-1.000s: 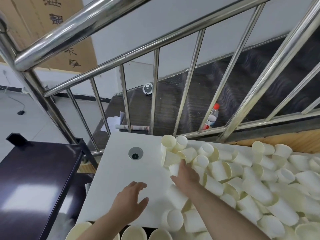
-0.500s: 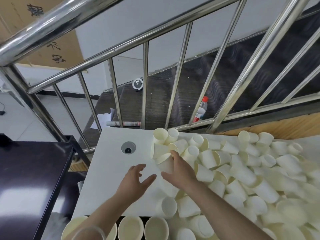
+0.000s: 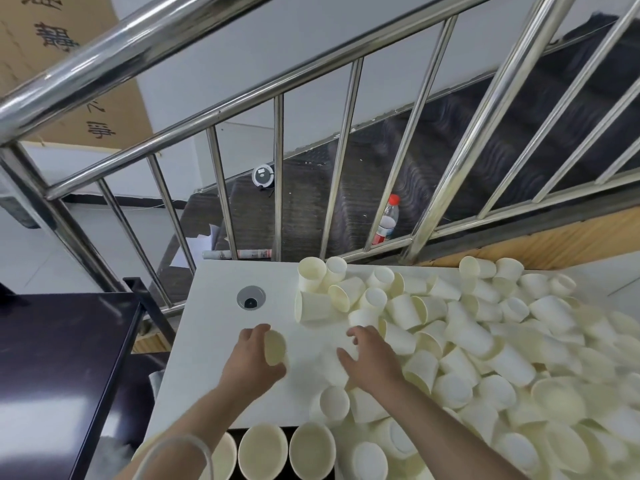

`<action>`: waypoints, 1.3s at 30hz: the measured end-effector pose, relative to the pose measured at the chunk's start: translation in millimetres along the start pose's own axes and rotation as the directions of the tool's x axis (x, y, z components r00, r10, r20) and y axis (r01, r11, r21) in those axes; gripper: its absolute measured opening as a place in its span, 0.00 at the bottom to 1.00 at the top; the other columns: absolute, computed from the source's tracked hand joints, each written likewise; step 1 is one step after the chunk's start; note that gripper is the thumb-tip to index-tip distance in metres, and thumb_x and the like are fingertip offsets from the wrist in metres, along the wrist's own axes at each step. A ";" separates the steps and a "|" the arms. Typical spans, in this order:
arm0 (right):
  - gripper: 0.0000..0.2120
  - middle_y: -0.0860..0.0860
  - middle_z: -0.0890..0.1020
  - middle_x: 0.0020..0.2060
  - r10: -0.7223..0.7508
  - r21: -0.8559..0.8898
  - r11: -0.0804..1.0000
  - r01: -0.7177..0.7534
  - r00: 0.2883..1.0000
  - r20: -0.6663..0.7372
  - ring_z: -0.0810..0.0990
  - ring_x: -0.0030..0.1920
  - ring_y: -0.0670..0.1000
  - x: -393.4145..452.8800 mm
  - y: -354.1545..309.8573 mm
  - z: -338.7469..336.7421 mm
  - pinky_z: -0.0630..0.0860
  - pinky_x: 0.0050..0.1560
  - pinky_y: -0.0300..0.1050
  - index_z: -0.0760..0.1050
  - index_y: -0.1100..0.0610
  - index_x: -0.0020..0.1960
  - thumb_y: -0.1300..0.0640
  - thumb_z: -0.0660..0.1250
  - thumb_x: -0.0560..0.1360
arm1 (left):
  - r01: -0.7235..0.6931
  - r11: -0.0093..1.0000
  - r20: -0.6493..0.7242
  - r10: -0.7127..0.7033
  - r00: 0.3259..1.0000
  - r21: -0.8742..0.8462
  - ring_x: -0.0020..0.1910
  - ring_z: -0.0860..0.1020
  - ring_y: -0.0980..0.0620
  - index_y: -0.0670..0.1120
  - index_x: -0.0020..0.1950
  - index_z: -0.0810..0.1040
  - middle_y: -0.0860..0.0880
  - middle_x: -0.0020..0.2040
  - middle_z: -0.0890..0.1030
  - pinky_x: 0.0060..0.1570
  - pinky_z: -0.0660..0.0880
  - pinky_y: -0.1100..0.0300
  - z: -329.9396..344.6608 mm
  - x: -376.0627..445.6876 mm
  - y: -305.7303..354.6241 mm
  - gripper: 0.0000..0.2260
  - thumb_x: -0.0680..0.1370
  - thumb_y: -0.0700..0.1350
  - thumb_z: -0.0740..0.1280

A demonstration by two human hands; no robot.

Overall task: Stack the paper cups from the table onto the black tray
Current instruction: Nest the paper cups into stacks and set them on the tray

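Head view: nearest to me, right at the bottom edge, three upright cups [image 3: 263, 452] stand in a row with their mouths up, on a dark strip that I take for the black tray [image 3: 289, 430], just against the near edge of the white table [image 3: 214, 334]. On the table above them my left hand [image 3: 251, 362] is curled round a single paper cup [image 3: 275, 348], its open mouth facing the right hand, thumb low and fingers over the top. My right hand [image 3: 372, 358] is just beside it over the tabletop, fingers loosely bent and spread, at the near left fringe of the big pile of cups [image 3: 467, 341]; I cannot tell whether it presses on a cup or only hovers, as that part is blurred. The pile covers the right side of the table, cups lying on their sides and tumbled over each other. Left of the pile, further along the table, sits a round metal cable hole [image 3: 251, 298]. Left of the table stands a dark cabinet [image 3: 59, 358]. Beyond the table's far edge runs a steel railing [image 3: 280, 188], and behind its bars a plastic bottle [image 3: 386, 221] with a red cap stands on dark stairs.
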State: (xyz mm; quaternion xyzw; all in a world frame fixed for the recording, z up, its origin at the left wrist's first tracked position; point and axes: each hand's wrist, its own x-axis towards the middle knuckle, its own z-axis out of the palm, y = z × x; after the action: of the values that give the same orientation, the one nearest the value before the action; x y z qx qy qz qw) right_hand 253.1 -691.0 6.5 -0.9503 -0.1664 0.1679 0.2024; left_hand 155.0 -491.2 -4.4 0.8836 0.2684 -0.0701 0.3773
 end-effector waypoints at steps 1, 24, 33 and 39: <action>0.23 0.47 0.74 0.61 0.069 -0.055 0.996 -0.067 0.997 0.026 0.77 0.57 0.49 1.3 5.1 -0.2 0.74 0.56 0.45 0.68 0.52 0.67 0.41 0.63 0.77 | 0.000 0.997 0.006 0.000 1.000 0.081 0.61 0.71 0.48 0.50 0.73 0.60 0.49 0.67 0.65 0.53 0.73 0.58 -1.1 -0.1 -6.2 0.34 0.70 0.46 0.71; 0.19 0.47 0.80 0.55 -0.182 -0.195 0.961 0.198 0.978 0.099 0.78 0.54 0.51 13.1 -13.4 17.6 0.73 0.51 0.45 0.71 0.51 0.67 0.62 0.59 0.77 | -0.068 0.942 0.063 0.050 0.997 0.329 0.66 0.66 0.49 0.52 0.74 0.56 0.50 0.68 0.63 0.52 0.74 0.57 13.4 2.7 -31.1 0.32 0.73 0.45 0.67; 0.23 0.46 0.70 0.62 -0.220 -0.272 0.933 0.234 0.972 0.080 0.69 0.63 0.48 14.8 -9.9 21.6 0.73 0.54 0.43 0.70 0.51 0.67 0.42 0.65 0.75 | -0.091 0.944 0.053 0.078 0.995 0.316 0.68 0.63 0.50 0.54 0.73 0.56 0.52 0.70 0.60 0.55 0.73 0.57 12.6 1.0 -30.2 0.35 0.71 0.53 0.69; 0.34 0.49 0.58 0.73 -0.106 -0.262 0.954 0.143 0.983 0.148 0.58 0.72 0.53 17.5 -13.0 26.8 0.73 0.61 0.48 0.58 0.50 0.76 0.43 0.66 0.75 | -0.104 0.935 0.017 0.105 0.994 0.338 0.68 0.63 0.50 0.54 0.73 0.58 0.52 0.70 0.61 0.55 0.73 0.58 11.9 -2.9 -26.8 0.30 0.74 0.50 0.66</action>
State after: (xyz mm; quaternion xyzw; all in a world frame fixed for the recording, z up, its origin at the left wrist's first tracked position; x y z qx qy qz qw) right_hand 255.1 -664.2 -15.4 -0.9435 -0.2605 0.1929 0.0690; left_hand 139.3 -485.5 -28.7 0.9483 0.2052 -0.0943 0.2228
